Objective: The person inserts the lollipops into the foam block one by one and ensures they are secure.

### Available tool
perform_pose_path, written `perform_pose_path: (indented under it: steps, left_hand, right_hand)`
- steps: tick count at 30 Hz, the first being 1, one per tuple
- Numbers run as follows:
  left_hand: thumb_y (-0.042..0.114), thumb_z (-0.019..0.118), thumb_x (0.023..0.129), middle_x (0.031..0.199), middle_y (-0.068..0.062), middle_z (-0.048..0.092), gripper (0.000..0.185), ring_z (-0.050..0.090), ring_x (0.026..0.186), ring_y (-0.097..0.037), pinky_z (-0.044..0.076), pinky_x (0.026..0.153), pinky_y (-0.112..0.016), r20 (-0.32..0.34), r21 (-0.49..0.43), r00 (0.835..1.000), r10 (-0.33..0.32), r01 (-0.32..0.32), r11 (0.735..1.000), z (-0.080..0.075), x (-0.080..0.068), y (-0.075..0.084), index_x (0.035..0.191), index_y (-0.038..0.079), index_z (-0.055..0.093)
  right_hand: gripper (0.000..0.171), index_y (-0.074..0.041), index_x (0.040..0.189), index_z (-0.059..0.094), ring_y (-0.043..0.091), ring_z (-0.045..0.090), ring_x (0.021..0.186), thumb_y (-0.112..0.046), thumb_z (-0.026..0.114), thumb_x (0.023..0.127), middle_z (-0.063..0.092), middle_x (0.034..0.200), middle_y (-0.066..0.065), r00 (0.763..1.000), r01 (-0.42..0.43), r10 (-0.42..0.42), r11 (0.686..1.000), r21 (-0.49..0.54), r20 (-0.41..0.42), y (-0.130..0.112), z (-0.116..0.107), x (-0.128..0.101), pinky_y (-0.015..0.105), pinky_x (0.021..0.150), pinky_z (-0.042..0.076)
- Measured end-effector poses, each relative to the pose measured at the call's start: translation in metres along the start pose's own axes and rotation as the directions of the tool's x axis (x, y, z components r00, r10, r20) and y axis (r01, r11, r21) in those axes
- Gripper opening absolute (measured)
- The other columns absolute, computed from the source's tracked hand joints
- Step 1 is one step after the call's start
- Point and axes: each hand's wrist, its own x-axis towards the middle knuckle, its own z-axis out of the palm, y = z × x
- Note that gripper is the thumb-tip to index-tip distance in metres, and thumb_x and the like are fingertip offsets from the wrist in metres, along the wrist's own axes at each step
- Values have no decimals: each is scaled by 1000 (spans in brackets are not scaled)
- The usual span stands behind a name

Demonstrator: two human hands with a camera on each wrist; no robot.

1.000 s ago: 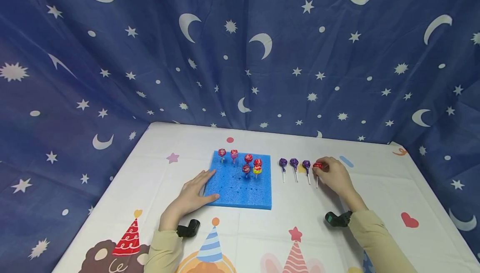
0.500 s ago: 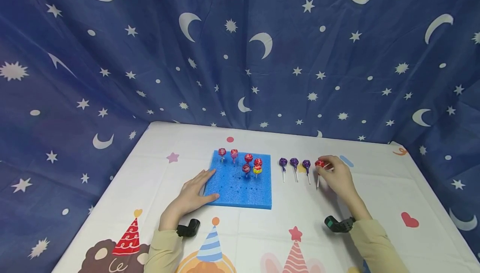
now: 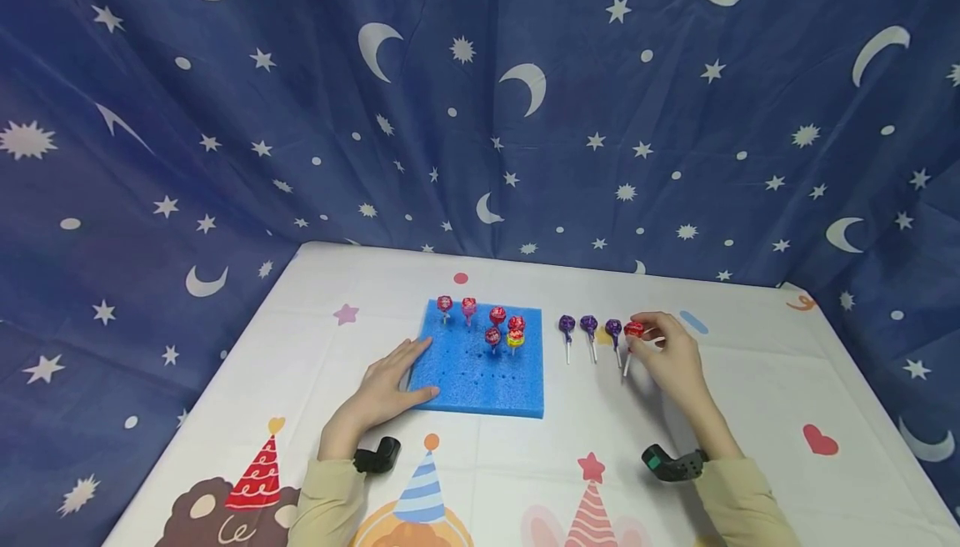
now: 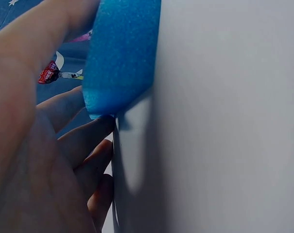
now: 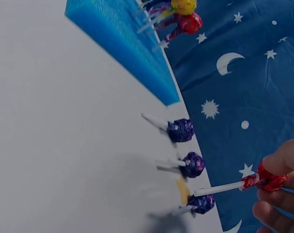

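My right hand (image 3: 673,363) pinches a red-wrapped lollipop (image 3: 633,329) by its head between thumb and fingers. Its white stick points down toward the table and, in the right wrist view, toward the left. Just left of it, three purple lollipops (image 3: 588,324) lie in a row on the table. My left hand (image 3: 382,386) rests with spread fingers against the left edge of a blue foam block (image 3: 468,393), the thumb over its front left corner. Several red, pink and yellow lollipops (image 3: 497,316) stand upright in the back half of the block. Rows of small holes show in its front half.
A white cloth with printed party figures covers the table (image 3: 510,455). Behind and at the sides hangs a blue curtain (image 3: 450,155) with moons and stars. A black wrist camera (image 3: 378,455) is strapped to my left wrist, another camera (image 3: 671,464) to my right.
My right hand has picked the red lollipop up from the table and shifted it slightly left, toward the nearest purple one; its stick now tilts. My left hand stays still on the foam block.
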Motion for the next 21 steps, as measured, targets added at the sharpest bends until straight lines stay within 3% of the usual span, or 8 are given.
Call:
perform_pose_path:
  steps: [15, 21]
  left_hand:
    - [43, 68, 85, 157, -13, 30, 80, 20, 149, -34, 15, 114, -66, 3, 2, 1000, 3, -3, 1000, -1, 0, 1, 152, 19, 31]
    - [43, 68, 85, 158, -13, 30, 80, 20, 149, -35, 15, 114, -66, 4, -6, 1000, 5, -5, 1000, -1, 0, 1, 152, 19, 31]
  right_hand:
    - [32, -5, 110, 65, 25, 61, 87, -2, 71, 79, 67, 104, 10, 998, 65, -64, 996, 63, -28, -25, 8, -13, 24, 75, 43]
    - [31, -6, 107, 65, 12, 59, 83, 0, 72, 77, 68, 102, 8, 994, 99, -94, 990, 102, -47, -36, 10, -17, 25, 75, 44]
